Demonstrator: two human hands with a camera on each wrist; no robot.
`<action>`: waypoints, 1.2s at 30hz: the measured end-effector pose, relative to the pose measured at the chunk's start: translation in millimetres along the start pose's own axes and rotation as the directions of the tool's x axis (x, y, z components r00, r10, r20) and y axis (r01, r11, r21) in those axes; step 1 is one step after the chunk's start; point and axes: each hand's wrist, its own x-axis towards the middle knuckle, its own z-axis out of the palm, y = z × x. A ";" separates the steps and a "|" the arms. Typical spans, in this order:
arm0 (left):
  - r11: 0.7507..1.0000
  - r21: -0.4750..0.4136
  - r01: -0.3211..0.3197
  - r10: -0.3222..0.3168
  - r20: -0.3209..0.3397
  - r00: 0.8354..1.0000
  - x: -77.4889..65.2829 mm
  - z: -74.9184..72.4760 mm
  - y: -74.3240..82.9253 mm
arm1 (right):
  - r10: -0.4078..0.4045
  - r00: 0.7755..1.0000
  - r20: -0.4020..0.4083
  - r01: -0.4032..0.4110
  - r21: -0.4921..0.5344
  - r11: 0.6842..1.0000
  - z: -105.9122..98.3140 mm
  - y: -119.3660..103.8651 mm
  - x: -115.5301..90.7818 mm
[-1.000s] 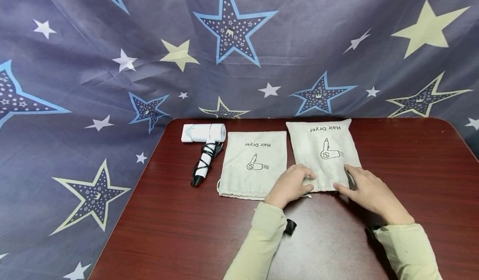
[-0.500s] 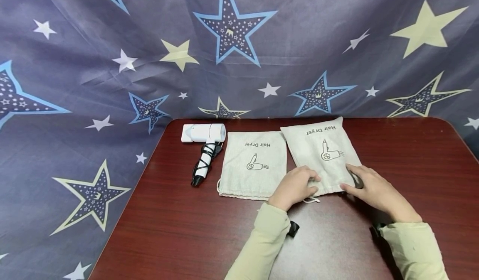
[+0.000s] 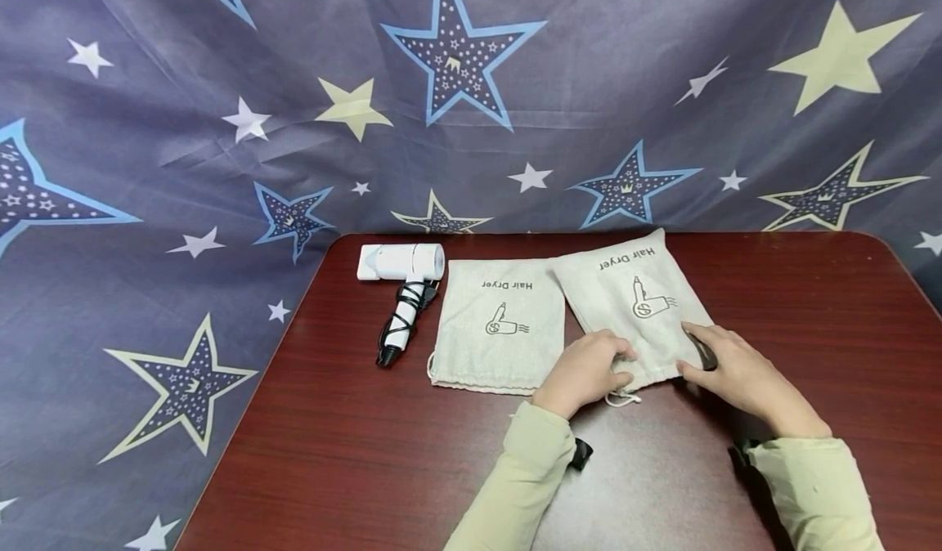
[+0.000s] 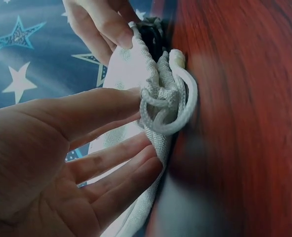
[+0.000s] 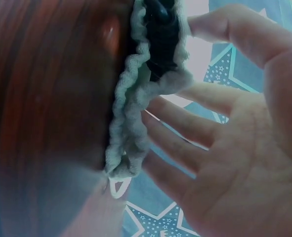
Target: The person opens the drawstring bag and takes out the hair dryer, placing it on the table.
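A cream drawstring bag (image 3: pixel 633 297) printed "Hair Dryer" lies tilted on the table, its mouth toward me. My left hand (image 3: pixel 586 374) touches its near left corner, thumb at the mouth edge and fingers along the side. Beside the left thumb loops a white drawstring (image 4: pixel 173 123). My right hand (image 3: pixel 743 371) is at the near right corner; its fairly straight fingers touch the side, and the thumb meets the rim. Through the gathered mouth, something black (image 5: pixel 163 44) shows inside the bag. The upper left corner overlaps the edge of a second, matching bag (image 3: pixel 500 355).
Farther left lies a white hair dryer (image 3: pixel 401 262) with its black cord (image 3: pixel 407 299) wound round the handle. All rest on a reddish-brown table (image 3: pixel 353 469), backed by a star-patterned cloth (image 3: pixel 559 69).
The right-hand bag has turned, its far end swinging left onto the second bag's edge. Both hands have shifted slightly right and toward me with its near end. The drawstring loop now shows more.
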 end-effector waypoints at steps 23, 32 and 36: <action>0.995 0.090 -0.041 0.042 -0.005 0.999 0.4 7.2 17.1 | -0.024 0.997 -0.068 0.025 0.002 1.000 -3.7 3.1 1.4; 0.988 0.138 -0.070 0.073 -0.018 0.997 -0.8 10.4 21.4 | 0.002 0.997 -0.073 -0.004 -0.025 1.000 -2.5 2.3 1.8; 0.988 0.139 -0.074 0.078 -0.022 0.997 -0.7 9.2 22.7 | 0.005 0.997 -0.080 -0.007 -0.028 1.000 -3.0 2.5 1.6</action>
